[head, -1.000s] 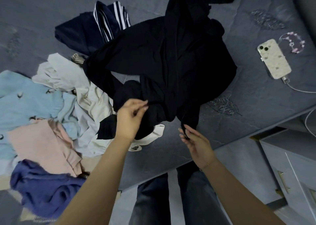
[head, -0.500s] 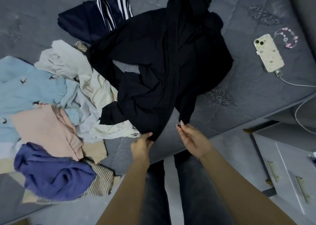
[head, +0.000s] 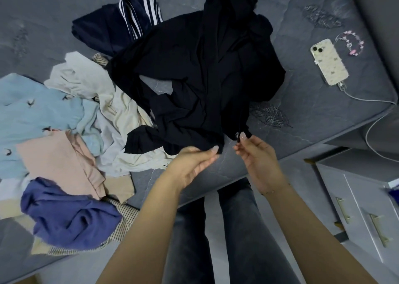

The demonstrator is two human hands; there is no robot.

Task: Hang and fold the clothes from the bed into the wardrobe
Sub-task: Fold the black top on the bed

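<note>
The black garment (head: pixel 200 78) lies heaped on the bed (head: pixel 323 115), its lower hem drawn toward the bed's near edge. The left hand (head: pixel 192 165) pinches one hem corner between thumb and fingers; the right hand (head: pixel 257 156) pinches the other, at what looks like a small zipper pull (head: pixel 237 136). Holding both corners probably lets the person line up the front edges before zipping, hanging or folding. Left of the black garment wait the other clothes: a white top (head: pixel 86 78), a light blue shirt (head: pixel 36 111), a pink piece (head: pixel 58 160) and a purple one (head: pixel 69 214). A phone (head: pixel 329 61) charges to its right.
</note>
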